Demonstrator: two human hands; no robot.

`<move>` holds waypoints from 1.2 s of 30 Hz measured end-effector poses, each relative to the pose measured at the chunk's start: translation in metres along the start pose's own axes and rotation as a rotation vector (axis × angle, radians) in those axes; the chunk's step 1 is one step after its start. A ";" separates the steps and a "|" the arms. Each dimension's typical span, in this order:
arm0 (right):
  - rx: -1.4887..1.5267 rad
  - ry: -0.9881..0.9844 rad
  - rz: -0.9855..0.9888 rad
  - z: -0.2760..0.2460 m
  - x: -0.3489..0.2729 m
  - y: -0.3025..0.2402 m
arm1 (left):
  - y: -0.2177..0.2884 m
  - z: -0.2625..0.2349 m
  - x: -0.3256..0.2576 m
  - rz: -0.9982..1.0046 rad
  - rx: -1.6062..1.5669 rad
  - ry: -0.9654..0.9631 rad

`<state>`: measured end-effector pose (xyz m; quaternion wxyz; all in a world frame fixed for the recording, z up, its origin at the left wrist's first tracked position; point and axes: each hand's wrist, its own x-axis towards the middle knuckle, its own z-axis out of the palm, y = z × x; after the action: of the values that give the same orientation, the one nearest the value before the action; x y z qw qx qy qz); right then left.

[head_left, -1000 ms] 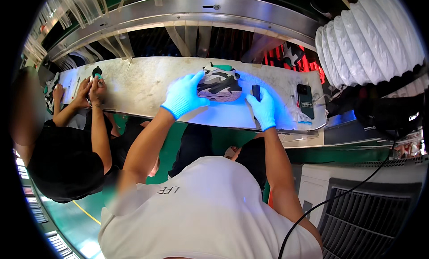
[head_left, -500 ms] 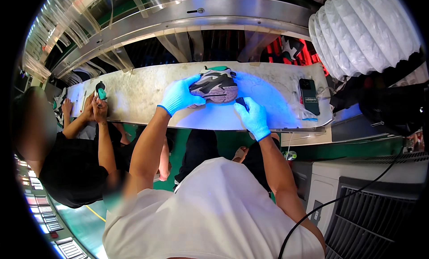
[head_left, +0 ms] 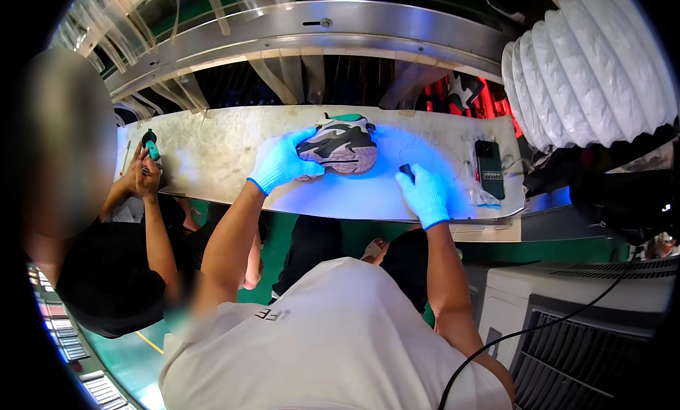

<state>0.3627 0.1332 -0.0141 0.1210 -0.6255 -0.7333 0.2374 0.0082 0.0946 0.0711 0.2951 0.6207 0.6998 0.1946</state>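
A grey, black and white sneaker [head_left: 340, 149] with a green collar rests on the pale worktable [head_left: 227, 137]. My left hand [head_left: 282, 162], in a white glove glowing blue, is closed round the sneaker's left end, thumb low on its side. To the right of the sneaker and apart from it, my right hand [head_left: 426, 196], gloved alike, grips a small dark cylindrical tool [head_left: 406, 171]. Only its tip shows; the fingers hide the remainder. Bright blue light covers the table between the tool and the sneaker.
A dark phone [head_left: 489, 171] lies at the table's right end, beside a clear plastic bag [head_left: 470, 187]. A ribbed white duct [head_left: 588, 70] hangs at upper right. Behind the table runs a metal rail [head_left: 397, 36]. At left, a co-worker's hands [head_left: 145, 175] hold a green-and-black piece [head_left: 151, 145].
My right hand has moved rightward with the dark tool, away from the sneaker. My left hand keeps its hold. The co-worker's head has come further into view, and the whole view has shifted slightly.
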 end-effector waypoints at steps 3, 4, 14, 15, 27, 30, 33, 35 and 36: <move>-0.046 0.336 -0.158 -0.007 0.005 0.004 | -0.009 0.016 -0.018 0.212 -0.010 0.168; -0.020 0.503 -0.270 -0.006 0.007 0.001 | -0.017 0.023 -0.024 0.341 0.028 0.293; 1.714 -0.352 -0.004 0.063 -0.055 -0.084 | -0.035 0.021 -0.085 0.704 0.150 0.642; 1.821 -0.365 0.043 0.058 -0.056 -0.081 | -0.031 0.020 -0.092 0.712 0.103 0.736; 0.710 1.291 -0.603 -0.298 0.088 -0.319 | -0.086 0.053 -0.080 0.247 -0.090 0.537; 1.184 0.795 -0.834 -0.418 0.199 -0.314 | -0.080 0.075 -0.056 0.297 -0.037 0.468; 0.628 0.953 -0.794 -0.381 0.230 -0.308 | -0.085 0.076 -0.055 0.278 0.030 0.551; 0.102 0.992 -0.614 -0.316 0.222 -0.297 | -0.096 0.072 -0.064 0.218 0.071 0.614; -0.141 0.987 -0.457 -0.288 0.223 -0.290 | -0.101 0.070 -0.068 0.179 0.093 0.627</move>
<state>0.2082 0.3774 0.3517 0.4569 -0.4941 -0.7207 -0.1664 -0.0183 0.0060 -0.0344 0.0185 0.6026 0.7072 0.3694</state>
